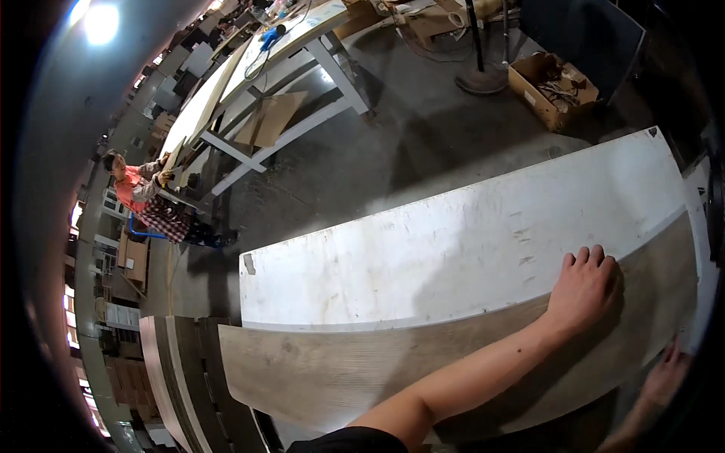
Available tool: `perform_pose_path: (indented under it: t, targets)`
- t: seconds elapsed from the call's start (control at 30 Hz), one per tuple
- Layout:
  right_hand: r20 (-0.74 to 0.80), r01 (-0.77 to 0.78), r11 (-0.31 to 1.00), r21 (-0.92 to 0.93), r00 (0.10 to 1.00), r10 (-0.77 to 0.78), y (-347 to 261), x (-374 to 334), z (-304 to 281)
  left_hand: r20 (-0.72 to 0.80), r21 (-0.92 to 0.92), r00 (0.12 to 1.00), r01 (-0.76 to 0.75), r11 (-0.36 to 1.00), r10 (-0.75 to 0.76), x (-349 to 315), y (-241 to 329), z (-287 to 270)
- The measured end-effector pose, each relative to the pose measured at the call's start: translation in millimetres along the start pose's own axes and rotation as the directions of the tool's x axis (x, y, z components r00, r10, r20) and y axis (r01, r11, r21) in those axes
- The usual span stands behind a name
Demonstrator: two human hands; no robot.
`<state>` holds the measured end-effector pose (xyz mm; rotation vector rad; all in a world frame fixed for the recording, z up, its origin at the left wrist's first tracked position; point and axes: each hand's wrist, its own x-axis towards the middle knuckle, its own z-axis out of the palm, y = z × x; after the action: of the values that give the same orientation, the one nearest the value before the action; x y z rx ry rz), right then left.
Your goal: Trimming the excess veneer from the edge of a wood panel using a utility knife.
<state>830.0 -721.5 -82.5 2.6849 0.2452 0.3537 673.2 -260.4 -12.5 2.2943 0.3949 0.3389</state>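
A long wood-grain board (325, 370) in grey-brown lies along the near side of a scuffed white tabletop (362, 272). My left hand (585, 291) reaches across it from the lower edge, its fingers curled over the board's far edge toward the right end; the thumb is hidden. At the lower right, my right hand (664, 374) is dim and partly lost near the rim of the picture. Its fingers close on the board's near right edge, though what lies under them is hard to make out.
Several stacked boards (177, 377) stand at the lower left. Behind is a white-legged workbench (325, 75) with a blue tool (270, 38). A person (147, 196) in an orange top works at its left end. A cardboard box (555, 90) and a round-based stand (481, 79) are at the back right.
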Motion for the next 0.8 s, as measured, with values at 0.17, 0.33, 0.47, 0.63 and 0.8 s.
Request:
perform_pose_path:
  t: [0.17, 0.33, 0.47, 0.63, 0.8]
  targets:
    - [0.132, -0.254, 0.671, 0.696, 0.965, 0.228, -96.7, -164.3, -44.3, -0.015, -0.036, 1.000, -0.020, 0.999, 0.019, 1.3, -1.2, 3.9]
    - [0.224, -0.223, 0.597, 0.770, 0.972, 0.075, -191.6, -285.1, -186.1, -0.054, -0.041, 0.998, -0.020, 0.999, 0.017, 3.5, 4.5, 4.0]
    - [0.174, -0.178, 0.245, 0.953, 0.984, 0.039, -232.5, -325.2, -252.0, -0.023, -0.052, 1.000, -0.017, 0.999, 0.016, 6.5, 4.6, 1.7]
    - [0.273, -0.251, 0.394, 0.884, 0.962, 0.000, -244.0, -329.7, -263.1, 0.081, 0.027, 0.983, -0.166, 0.986, 0.163, -26.6, -25.0, -27.3]
    - [0.059, -0.127, 0.415, 0.901, 0.983, 0.173, -227.6, -304.8, -229.3, 0.290, 0.191, 0.883, -0.431, 0.882, 0.369, -189.4, -115.9, -148.4]
